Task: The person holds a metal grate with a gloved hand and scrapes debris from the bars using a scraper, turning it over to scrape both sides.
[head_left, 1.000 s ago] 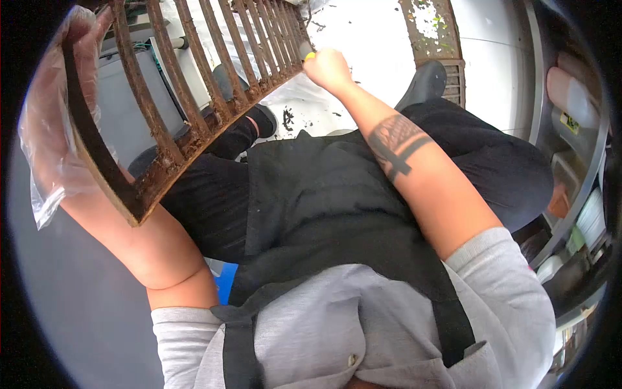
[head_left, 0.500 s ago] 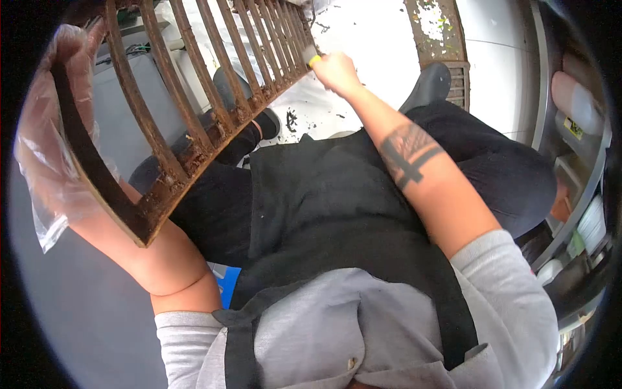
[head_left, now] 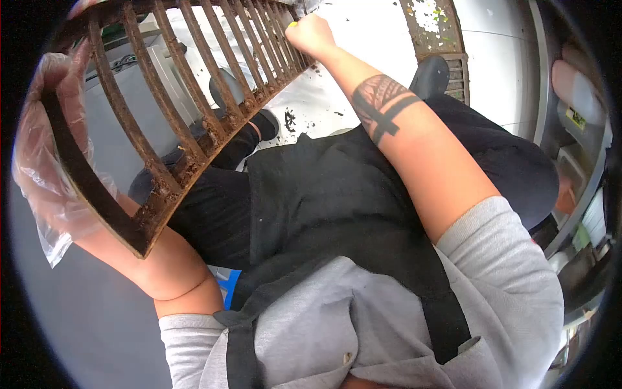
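A rusty brown metal grate (head_left: 148, 223) with several long bars stands tilted on my left side, reaching away toward the top of the view. My left hand (head_left: 48, 139), in a loose clear plastic glove, grips the grate's near end, with fingers curled over its edge. My right hand (head_left: 312, 36) is bare and closed in a fist close to the grate's far part. It holds a small tool with a yellow part (head_left: 293, 24); the rest of that tool is hidden behind the fist and bars.
Dark scraps (head_left: 289, 120) lie scattered on the white floor (head_left: 363, 52). A floor drain (head_left: 457, 74) runs at the upper right, beyond my shoe. Behind the grate is a grey box (head_left: 123, 97). Metal shelving (head_left: 539, 78) with containers stands on the right.
My right hand has moved up and left along the grate with the yellow tool. The grate and my left hand have shifted slightly; my left hand keeps its grip.
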Available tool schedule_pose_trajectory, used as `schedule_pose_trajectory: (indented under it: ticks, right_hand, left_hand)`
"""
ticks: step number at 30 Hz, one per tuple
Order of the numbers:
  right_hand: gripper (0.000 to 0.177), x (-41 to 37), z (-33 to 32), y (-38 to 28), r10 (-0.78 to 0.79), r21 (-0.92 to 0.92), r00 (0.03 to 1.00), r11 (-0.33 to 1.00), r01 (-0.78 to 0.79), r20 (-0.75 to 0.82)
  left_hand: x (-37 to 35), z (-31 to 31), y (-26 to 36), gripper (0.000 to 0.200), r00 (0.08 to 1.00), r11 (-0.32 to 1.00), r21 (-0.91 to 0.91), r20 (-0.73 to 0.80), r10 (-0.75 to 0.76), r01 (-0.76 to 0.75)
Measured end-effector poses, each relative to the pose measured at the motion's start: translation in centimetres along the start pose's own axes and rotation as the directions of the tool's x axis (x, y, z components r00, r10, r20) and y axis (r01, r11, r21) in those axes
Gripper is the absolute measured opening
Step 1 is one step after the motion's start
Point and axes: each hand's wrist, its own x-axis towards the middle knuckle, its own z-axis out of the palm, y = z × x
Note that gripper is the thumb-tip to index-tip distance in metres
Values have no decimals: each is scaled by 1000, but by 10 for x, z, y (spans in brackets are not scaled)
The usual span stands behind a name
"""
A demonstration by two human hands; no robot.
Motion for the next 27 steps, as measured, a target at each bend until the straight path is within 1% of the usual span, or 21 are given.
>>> schedule_pose_trajectory:
  ticks: [1, 3, 4, 5, 7, 8, 9, 11, 12, 14, 15, 17, 18, 19, 21, 22, 23, 24, 25, 26, 27]
  right_hand:
    - [35, 4, -3, -4, -10, 2, 1000, 1000, 10, -10]
    - [33, -15, -8, 9, -259, -218, 964, 939, 265, 56]
    - [32, -24, -4, 16, -183, -102, 983, 978, 183, 7]
    - [32, -18, -1, 16, -182, -101, 983, 978, 182, 7]
    - [33, 8, 12, 20, -157, -96, 986, 984, 152, -47]
    - [36, 24, 7, 7, -132, -1, 991, 991, 132, 4]
    - [37, 25, -2, -11, 70, 65, 997, 995, -71, 17]
    - [36, 22, 1, 2, 15, 61, 999, 998, -17, 34]
    - [35, 7, -7, 6, -18, 64, 999, 998, 16, 38]
    - [30, -12, -11, 17, -99, 107, 994, 989, 103, -38]
    - [30, -3, -11, 14, -88, 117, 996, 989, 91, -35]
    - [28, 40, -19, 0, 64, 181, 983, 979, -95, 171]
    - [29, 52, -23, -6, 43, 80, 985, 995, -57, 169]
    - [29, 56, -25, -7, 46, 96, 984, 993, -63, 169]
    - [39, 57, -44, -6, -60, 79, 982, 996, 46, 179]
    - [38, 48, -51, -3, -46, 217, 985, 976, 10, 165]
    - [38, 44, -51, 5, -59, 224, 986, 974, 23, 157]
    - [36, 49, -43, 20, -55, 247, 994, 968, 31, 92]
    - [35, 49, -39, 27, -49, 271, 998, 962, 40, 29]
    - [31, 49, -33, 35, -55, 268, 998, 962, 49, 17]
    - [31, 44, -32, 33, -53, 274, 998, 961, 46, 17]
  left_hand:
    - [1, 1, 0, 20, 1000, 1000, -1, 3, 5, -5]
    - [3, -4, -2, 21, 1000, 1000, -1, 6, 2, -2]
    - [3, -5, -2, 21, 1000, 1000, -6, 12, 4, -4]
    - [4, -6, -3, 22, 1000, 1000, -7, 23, 8, -8]
    - [3, -6, -6, 23, 999, 1000, 2, 46, 21, -21]
    - [4, -6, -6, 23, 998, 1000, 5, 58, 29, -29]
    - [5, -4, -6, 24, 998, 999, 10, 63, 31, -31]
    - [7, -5, -5, 25, 998, 1000, 7, 63, 25, -26]
    - [8, -5, -4, 25, 998, 999, 0, 57, 33, -33]
    - [7, -6, -6, 26, 995, 998, -28, 86, 53, -50]
    - [9, -7, -9, 27, 990, 997, -36, 123, 76, -72]
    - [16, -9, -14, 28, 976, 992, -74, 185, 112, -99]
    - [25, -12, -17, 37, 984, 997, -83, 177, 17, -3]
    - [27, -12, -19, 40, 987, 996, -78, 157, -32, 45]
    - [33, -8, -16, 47, 985, 987, -74, 116, -131, 140]
    - [33, -7, -16, 48, 971, 957, -170, 54, -231, 237]
    - [26, -11, -13, 49, 942, 907, -268, 5, -335, 324]
    - [24, 0, 0, 56, 930, 909, -243, -54, -362, 340]
    - [25, -1, 1, 56, 931, 912, -229, -52, -361, 341]
    - [22, -4, -5, 56, 941, 905, -288, -34, -338, 315]
    - [21, -4, -9, 56, 950, 893, -347, -17, -312, 287]
